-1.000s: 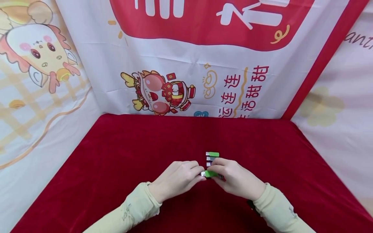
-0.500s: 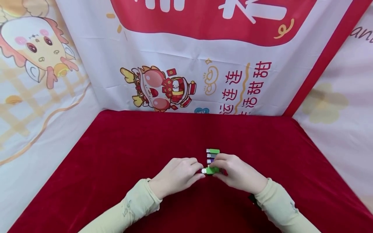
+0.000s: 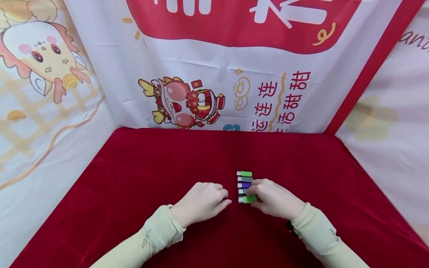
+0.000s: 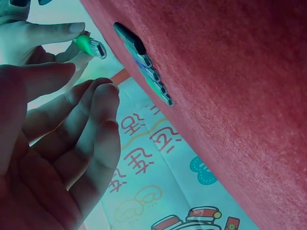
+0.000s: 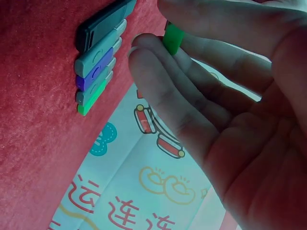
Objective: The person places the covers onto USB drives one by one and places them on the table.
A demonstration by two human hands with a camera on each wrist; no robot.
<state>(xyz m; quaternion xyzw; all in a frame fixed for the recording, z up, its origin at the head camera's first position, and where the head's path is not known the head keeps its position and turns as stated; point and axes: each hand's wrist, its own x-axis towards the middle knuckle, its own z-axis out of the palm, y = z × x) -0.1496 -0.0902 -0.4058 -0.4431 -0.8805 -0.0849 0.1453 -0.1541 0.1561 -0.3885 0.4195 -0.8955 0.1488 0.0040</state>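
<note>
My right hand (image 3: 273, 197) pinches a green USB stick (image 3: 246, 200), its silver plug pointing left. In the left wrist view the stick (image 4: 88, 45) shows between thumb and fingers, off the red cloth. Beyond it lies a row of sticks with plugs to the left: a grey one (image 3: 242, 191), a purple one (image 3: 244, 185), another grey one (image 3: 245, 179) and a green one (image 3: 246, 174) farthest off. My left hand (image 3: 202, 203) is a short way left of the plugs, fingers loosely bent, nothing in it.
A black object (image 5: 103, 26) lies on the cloth, nearer than the row in the right wrist view. Red cloth (image 3: 167, 160) covers the table. Printed white fabric walls (image 3: 214, 63) stand behind and at both sides.
My left hand has drawn back left from the green stick's plug. The right hand still holds that stick, now slightly farther right, and the near grey stick shows more fully.
</note>
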